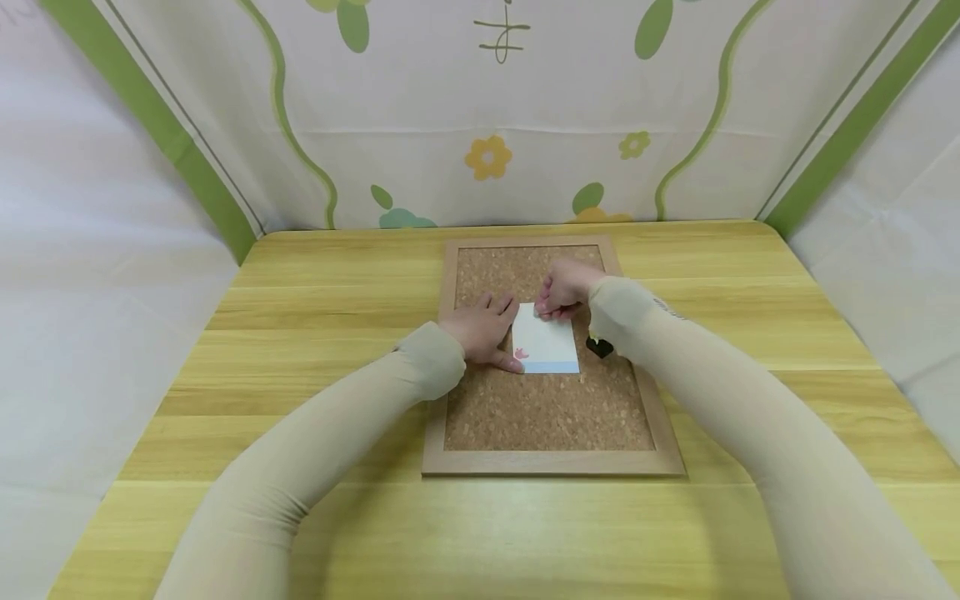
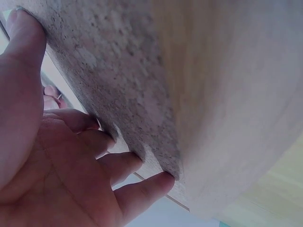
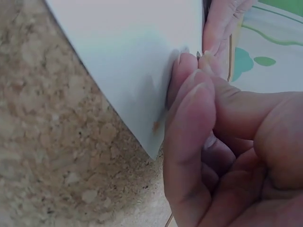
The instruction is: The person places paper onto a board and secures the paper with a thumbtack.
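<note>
A white note card (image 1: 546, 342) with a blue bottom strip and a small pink print lies on a wood-framed corkboard (image 1: 517, 417). My left hand (image 1: 483, 332) rests spread out at the card's left side. Its thumb touches the lower left corner, and its other fingertips press on the cork in the left wrist view. At the card's upper edge, my right hand (image 1: 564, 289) has its fingers curled, with thumb and forefinger pinching a small pin (image 3: 199, 55). Only the pin's thin grey tip shows in the right wrist view; the fingers hide the rest.
A small black container (image 1: 599, 347) sits on the board's right side, partly covered by the right sleeve (image 1: 675, 350). The board lies on a yellow wooden table (image 1: 337, 333). A printed cloth (image 1: 420, 100) hangs behind the table's far edge.
</note>
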{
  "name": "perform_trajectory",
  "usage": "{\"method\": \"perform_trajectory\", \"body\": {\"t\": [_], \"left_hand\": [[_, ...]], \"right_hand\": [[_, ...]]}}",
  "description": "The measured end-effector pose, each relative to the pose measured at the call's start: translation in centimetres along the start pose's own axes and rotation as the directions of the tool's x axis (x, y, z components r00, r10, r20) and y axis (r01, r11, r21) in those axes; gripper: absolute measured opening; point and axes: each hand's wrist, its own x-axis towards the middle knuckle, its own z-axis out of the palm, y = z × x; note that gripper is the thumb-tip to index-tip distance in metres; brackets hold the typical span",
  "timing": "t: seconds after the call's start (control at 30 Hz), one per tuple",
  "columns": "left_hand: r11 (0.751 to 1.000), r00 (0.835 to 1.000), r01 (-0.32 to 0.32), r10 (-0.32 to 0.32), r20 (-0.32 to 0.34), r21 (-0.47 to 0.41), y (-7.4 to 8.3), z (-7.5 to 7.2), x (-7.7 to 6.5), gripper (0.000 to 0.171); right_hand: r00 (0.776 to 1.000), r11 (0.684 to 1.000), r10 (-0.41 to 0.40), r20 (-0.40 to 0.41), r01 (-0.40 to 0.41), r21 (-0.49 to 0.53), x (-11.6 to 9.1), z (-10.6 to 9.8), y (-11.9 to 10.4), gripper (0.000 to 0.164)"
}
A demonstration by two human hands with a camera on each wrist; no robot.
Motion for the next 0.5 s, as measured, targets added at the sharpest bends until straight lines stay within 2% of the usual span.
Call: {"method": "perform_trajectory", "body": {"t": [0.13, 0.37, 0.5], "left_hand": [[1.0, 1.0, -0.002, 0.002, 0.0, 0.003, 0.01, 0.0, 0.05, 0.113], [1.0, 1.0, 0.0, 0.0, -0.005, -0.001, 0.13, -0.05, -0.1, 0.112], [1.0, 1.0, 0.003, -0.003, -0.001, -0.006, 0.11, -0.07, -0.1, 0.113]], "right_hand": [[1.0, 0.999, -0.001, -0.008, 0.001, -0.035, 0.05, 0.07, -0.1, 0.007], [1.0, 1.0, 0.011, -0.008, -0.011, -0.02, -0.26, 0.06, -0.33, 0.008], [0.999, 0.999, 0.026, -0.018, -0.027, -0.047, -0.28, 0.1, -0.61, 0.008]]}}
